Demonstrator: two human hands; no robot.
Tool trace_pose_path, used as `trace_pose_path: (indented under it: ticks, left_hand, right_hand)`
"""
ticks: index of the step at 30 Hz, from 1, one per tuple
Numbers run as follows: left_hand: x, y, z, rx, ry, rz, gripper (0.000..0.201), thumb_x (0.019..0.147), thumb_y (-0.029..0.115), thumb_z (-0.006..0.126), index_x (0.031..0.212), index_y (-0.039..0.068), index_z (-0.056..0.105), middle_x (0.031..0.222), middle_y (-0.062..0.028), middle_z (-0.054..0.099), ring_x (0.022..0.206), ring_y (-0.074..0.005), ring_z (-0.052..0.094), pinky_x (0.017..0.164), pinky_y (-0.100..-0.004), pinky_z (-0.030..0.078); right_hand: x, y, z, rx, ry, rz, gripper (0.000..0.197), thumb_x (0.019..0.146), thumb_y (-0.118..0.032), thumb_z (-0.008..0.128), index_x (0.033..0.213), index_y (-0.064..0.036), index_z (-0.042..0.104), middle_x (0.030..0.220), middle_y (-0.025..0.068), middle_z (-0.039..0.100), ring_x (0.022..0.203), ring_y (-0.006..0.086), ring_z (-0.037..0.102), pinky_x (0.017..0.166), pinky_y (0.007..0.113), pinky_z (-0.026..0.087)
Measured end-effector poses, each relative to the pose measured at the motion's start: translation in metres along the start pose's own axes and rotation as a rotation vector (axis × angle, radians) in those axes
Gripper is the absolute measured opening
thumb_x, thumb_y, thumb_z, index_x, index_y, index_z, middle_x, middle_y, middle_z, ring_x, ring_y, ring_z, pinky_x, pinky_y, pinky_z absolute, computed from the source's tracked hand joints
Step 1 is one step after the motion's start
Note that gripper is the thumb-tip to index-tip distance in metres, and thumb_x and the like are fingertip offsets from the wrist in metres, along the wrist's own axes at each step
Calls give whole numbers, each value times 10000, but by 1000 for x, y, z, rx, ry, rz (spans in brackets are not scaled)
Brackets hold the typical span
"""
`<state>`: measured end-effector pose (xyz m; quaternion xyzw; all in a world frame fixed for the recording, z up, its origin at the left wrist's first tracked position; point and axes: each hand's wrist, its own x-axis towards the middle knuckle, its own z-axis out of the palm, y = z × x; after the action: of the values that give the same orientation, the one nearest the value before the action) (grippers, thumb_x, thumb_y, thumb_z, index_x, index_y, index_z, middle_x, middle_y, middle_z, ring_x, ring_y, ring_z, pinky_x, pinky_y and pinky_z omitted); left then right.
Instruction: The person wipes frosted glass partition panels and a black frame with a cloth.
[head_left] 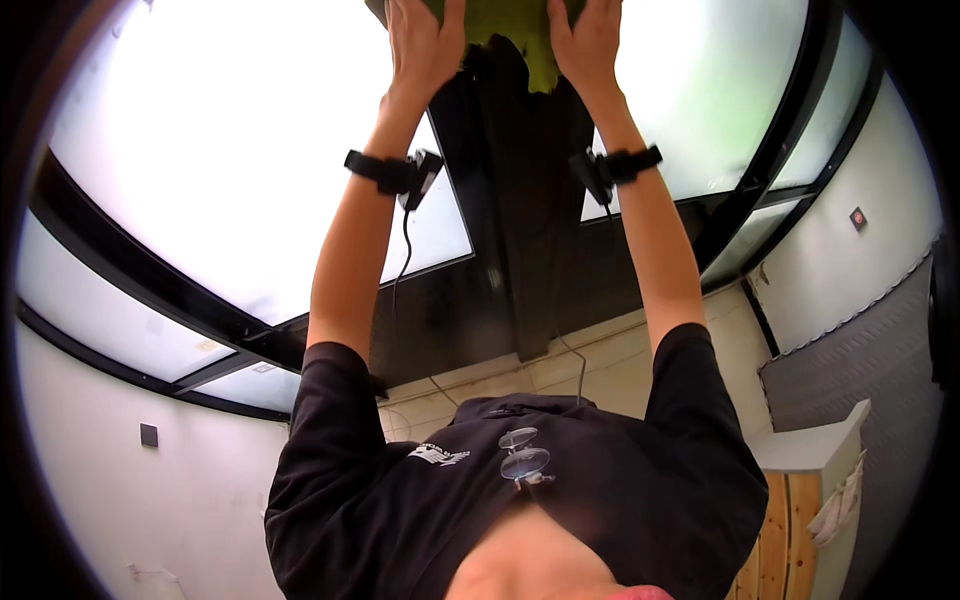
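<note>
Both of my arms reach up to the top edge of the view. My left hand [425,45] is at a piece of green cloth [540,62], its thumb apart from the fingers and closed on the cloth. On the other side of the same cloth is my right hand [588,42], held in much the same way. The fingertips of both hands and most of the cloth are cut off by the top edge. A ragged lower end of the cloth hangs between the hands.
Black straps with small devices sit on my left wrist [385,172] and right wrist [625,165], trailing thin cables. Behind are bright frosted window panes [230,130] in black frames. Eyeglasses [525,460] hang on my black shirt. A white-topped wooden cabinet [800,450] stands lower right.
</note>
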<state>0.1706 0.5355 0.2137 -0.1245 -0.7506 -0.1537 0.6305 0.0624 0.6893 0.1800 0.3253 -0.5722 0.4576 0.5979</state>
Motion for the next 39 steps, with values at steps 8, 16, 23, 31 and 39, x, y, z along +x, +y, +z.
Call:
trace_pose_path:
  ticks: [8,16,23,31,39]
  left_hand:
    - [-5,7,49,-36,58,-12,648,984,172,439,1478,-100,120,1523,-322,194,1413,-454,209,1165,-458,197]
    - [-37,13,56,-23,99,5,622,985,143,439,1460,-122,139,1458,-376,266,1353,-506,293,1116,-491,279]
    - [-124,6,66,46,66,-125,699,923,114,571,1429,-156,172,1245,-400,443,1087,-526,498,926,-494,426]
    - [-231,11,63,152,-34,-163,737,894,96,595,1411,-190,154,1174,-405,480,993,-538,534,868,-518,463]
    - [-304,16,56,161,-439,-397,777,896,148,620,1398,-199,139,1229,-421,447,1102,-542,482,939,-521,428]
  right_hand:
    - [4,-14,21,-82,30,35,665,945,-221,531,1454,79,225,1415,346,351,1288,494,394,1066,486,376]
    - [-34,-5,19,-143,-2,57,647,942,-194,519,1441,107,237,1394,361,362,1246,516,415,1043,489,385]
    - [-113,0,7,-87,-170,198,707,963,-269,480,1458,119,157,1409,343,329,1250,498,405,1013,485,388]
    - [-204,-4,-17,-42,-197,309,753,960,-357,472,1433,160,195,1389,369,335,1198,519,435,991,525,384]
    - [-280,3,-39,-65,-353,441,725,949,-215,521,1440,162,142,1409,368,317,1268,517,378,1045,511,353]
